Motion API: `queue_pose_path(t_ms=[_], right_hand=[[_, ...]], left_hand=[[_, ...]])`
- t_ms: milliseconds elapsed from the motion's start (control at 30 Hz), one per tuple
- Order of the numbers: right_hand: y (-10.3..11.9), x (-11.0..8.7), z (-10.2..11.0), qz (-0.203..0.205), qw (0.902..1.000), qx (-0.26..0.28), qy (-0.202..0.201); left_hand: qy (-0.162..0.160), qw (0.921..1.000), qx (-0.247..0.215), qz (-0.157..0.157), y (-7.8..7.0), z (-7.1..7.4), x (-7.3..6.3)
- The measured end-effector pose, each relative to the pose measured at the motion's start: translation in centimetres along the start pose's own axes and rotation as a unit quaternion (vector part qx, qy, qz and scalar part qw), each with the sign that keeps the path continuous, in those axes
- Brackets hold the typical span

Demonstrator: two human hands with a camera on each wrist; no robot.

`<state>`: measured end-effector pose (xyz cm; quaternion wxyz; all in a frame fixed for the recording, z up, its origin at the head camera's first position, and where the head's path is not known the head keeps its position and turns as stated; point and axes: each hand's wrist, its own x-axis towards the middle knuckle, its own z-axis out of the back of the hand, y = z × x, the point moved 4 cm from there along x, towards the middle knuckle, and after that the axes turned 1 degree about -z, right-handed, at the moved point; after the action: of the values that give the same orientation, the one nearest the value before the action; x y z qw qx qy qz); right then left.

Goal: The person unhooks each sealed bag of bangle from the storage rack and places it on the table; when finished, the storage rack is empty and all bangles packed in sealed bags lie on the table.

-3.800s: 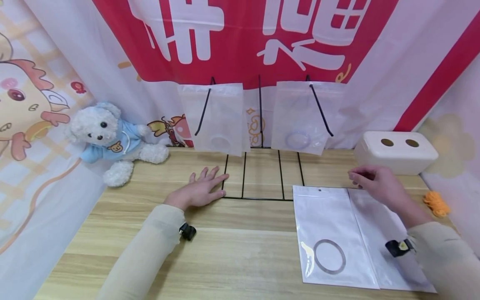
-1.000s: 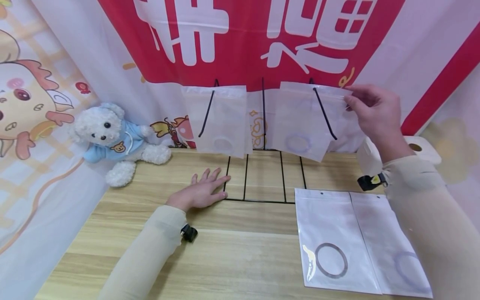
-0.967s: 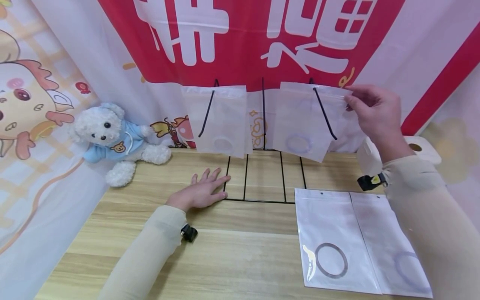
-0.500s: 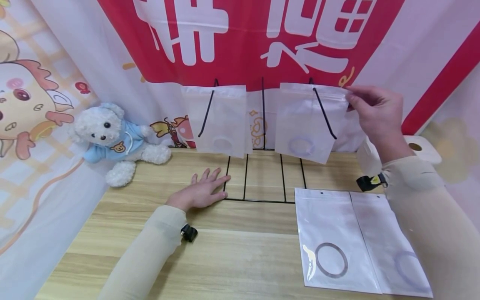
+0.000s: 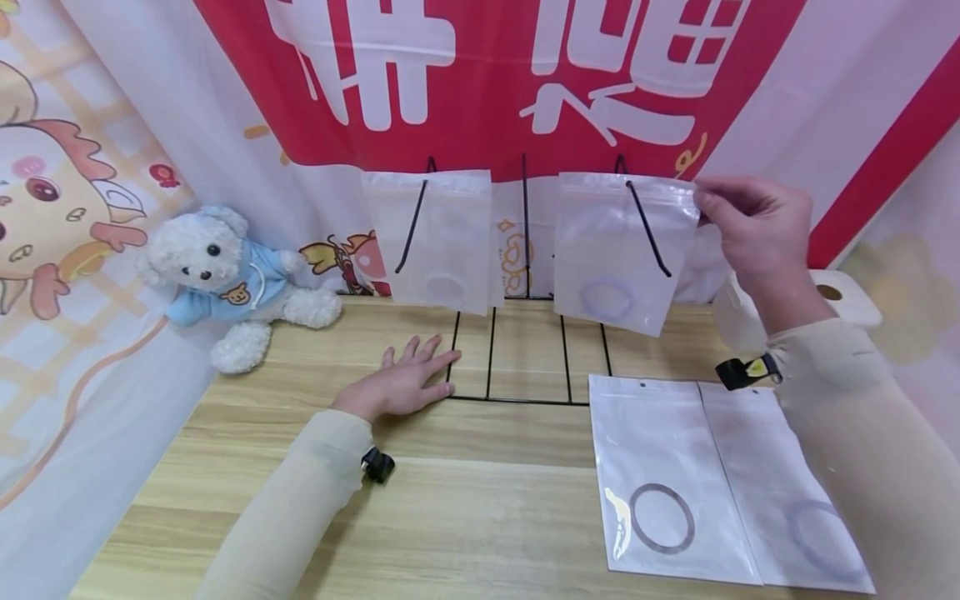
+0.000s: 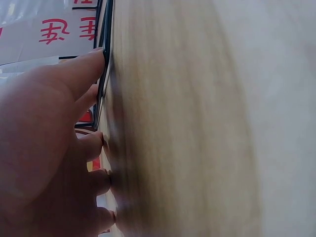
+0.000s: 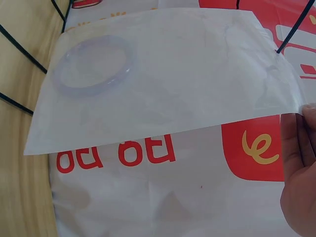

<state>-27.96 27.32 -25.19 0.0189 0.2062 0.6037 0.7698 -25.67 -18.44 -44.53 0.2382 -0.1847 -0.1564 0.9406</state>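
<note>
My right hand [image 5: 761,229] pinches the top right corner of a white zip bag [image 5: 622,242] hanging on the right hook [image 5: 648,229] of a black wire rack. Through the bag a pale violet bangle [image 7: 94,66] shows near its bottom in the right wrist view. My left hand [image 5: 401,379] lies with spread fingers at the front left corner of the rack's base [image 5: 525,401], thumb and index finger on the wire. In the left wrist view the fingertips [image 6: 101,143] rest on the wooden tabletop. Another white bag [image 5: 435,242] hangs from the left hook.
Two white bags [image 5: 660,450] with ring shapes showing through lie side by side at the front right, one partly under my right forearm. A plush bear [image 5: 225,275] sits back left. A white box [image 5: 847,296] with round holes stands behind my right wrist.
My right hand has risen from the table bags to the hanging bag's corner. Over the last second, it has eased slightly down and right, turning the bag straighter. The left hand stays put.
</note>
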Motion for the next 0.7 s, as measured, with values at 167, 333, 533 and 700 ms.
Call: queue_pose_path(t_ms=[167, 333, 533, 700], right_hand=[[-0.1, -0.5, 0.3, -0.005, 0.9999, 0.011, 0.001], [0.0, -1.1, 0.6, -0.008, 0.9999, 0.006, -0.004], [-0.1, -1.8, 1.1, -0.001, 1.0, 0.002, -0.009], [-0.4, -2.5, 1.5, -0.006, 0.9999, -0.007, -0.014]], left_hand=[[0.0, 1.0, -0.003, -0.001, 0.1, -0.1, 0.0], [0.0, 1.0, -0.001, -0.003, 0.2, -0.1, 0.1], [0.001, 1.0, -0.002, -0.002, 0.0, 0.0, -0.1], [-0.001, 1.0, 0.004, -0.002, 0.1, -0.1, 0.0]])
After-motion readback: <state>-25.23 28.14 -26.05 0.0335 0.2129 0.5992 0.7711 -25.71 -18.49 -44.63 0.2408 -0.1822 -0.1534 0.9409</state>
